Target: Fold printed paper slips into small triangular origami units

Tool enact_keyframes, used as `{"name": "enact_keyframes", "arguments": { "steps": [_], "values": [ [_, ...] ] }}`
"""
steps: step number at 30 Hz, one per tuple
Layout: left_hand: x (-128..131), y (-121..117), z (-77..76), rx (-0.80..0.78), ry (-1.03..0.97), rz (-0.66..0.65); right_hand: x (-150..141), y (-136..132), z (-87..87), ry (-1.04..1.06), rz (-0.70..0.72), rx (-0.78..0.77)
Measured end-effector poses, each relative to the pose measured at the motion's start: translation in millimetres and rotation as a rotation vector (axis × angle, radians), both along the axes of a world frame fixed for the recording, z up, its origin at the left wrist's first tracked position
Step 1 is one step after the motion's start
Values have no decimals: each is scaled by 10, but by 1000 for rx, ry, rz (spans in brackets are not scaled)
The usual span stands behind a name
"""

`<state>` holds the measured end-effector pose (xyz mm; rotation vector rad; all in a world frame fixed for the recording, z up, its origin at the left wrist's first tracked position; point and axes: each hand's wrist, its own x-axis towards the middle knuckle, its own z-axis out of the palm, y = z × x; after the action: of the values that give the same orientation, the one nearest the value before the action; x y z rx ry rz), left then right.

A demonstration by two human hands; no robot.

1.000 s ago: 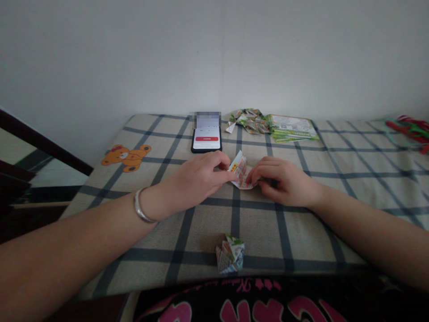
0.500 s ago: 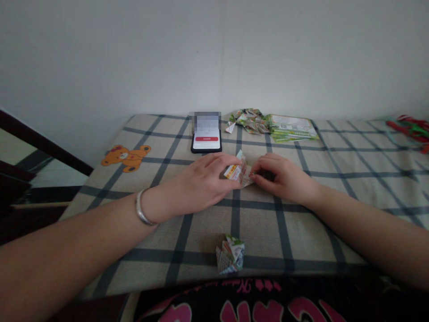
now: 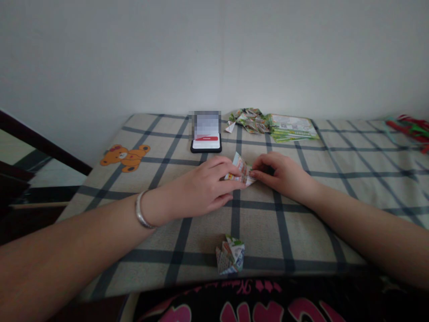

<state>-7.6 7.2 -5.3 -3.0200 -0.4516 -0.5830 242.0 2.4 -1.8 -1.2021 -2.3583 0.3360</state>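
Observation:
Between my two hands is a small folded piece of printed paper (image 3: pixel 241 166), white with red, yellow and green print. My left hand (image 3: pixel 214 182) grips its left side between thumb and fingers, and a silver bangle circles that wrist. On the right edge of the paper, my right hand (image 3: pixel 275 173) pinches with thumb and forefinger. One pointed corner of the paper stands up between the hands. Nearer to me, a finished-looking folded paper piece (image 3: pixel 230 255) with several points rests on the checked tablecloth (image 3: pixel 201 237).
A phone (image 3: pixel 206 144) with a lit, partly blurred screen lies near the wall. Right of it are several folded paper pieces (image 3: pixel 250 120) and a stack of printed sheets (image 3: pixel 295 128). A bear picture (image 3: pixel 125 157) is at left, a red-green bundle (image 3: pixel 410 129) at far right.
My left hand's fingers have shifted over the paper, its lower fingers now more spread. The paper has turned slightly and its raised corner leans further left. My right hand keeps its pinch.

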Motion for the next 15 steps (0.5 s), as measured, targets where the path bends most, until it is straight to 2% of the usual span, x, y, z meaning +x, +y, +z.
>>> {"name": "enact_keyframes", "arguments": {
  "steps": [10,15],
  "values": [
    [14,-10,20,54,93,63,-26,58,-59,-58,-18,54],
    [9,-12,16,25,91,71,-30,49,-66,-24,-58,40]
  ]
}}
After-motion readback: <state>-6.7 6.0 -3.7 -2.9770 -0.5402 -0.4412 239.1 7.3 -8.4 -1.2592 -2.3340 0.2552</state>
